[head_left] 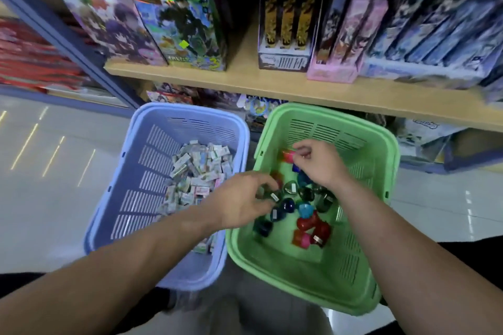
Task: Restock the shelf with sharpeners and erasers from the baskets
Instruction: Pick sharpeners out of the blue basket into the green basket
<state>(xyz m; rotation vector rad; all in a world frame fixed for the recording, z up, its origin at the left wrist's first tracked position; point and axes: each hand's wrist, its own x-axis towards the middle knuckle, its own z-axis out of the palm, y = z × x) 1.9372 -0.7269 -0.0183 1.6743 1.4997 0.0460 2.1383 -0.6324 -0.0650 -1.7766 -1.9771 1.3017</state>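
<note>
The light wooden shelf board [245, 81] carries upright printed boxes [185, 24]; below it sit a pale blue slotted plastic basket [114, 198] heaped with small wrapped erasers [198, 168] and, touching it, a green slotted plastic basket [272, 266] holding translucent coloured sharpeners [307, 223]; the left hand [242, 201] pinches a dark sharpener [273, 195] with curled fingers; the right hand [319, 164] is curled beside a pink sharpener [288, 156], and I cannot tell whether it grips it.

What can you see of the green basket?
Light-green plastic, rectangular, with slotted walls and a thick rim, the green basket stands upright below the shelf, against the blue basket on its left. A loose pile of red, blue and dark sharpeners lies in it. Both hands reach in: the left hand grips one, the right hand is curled above the pile.
</note>
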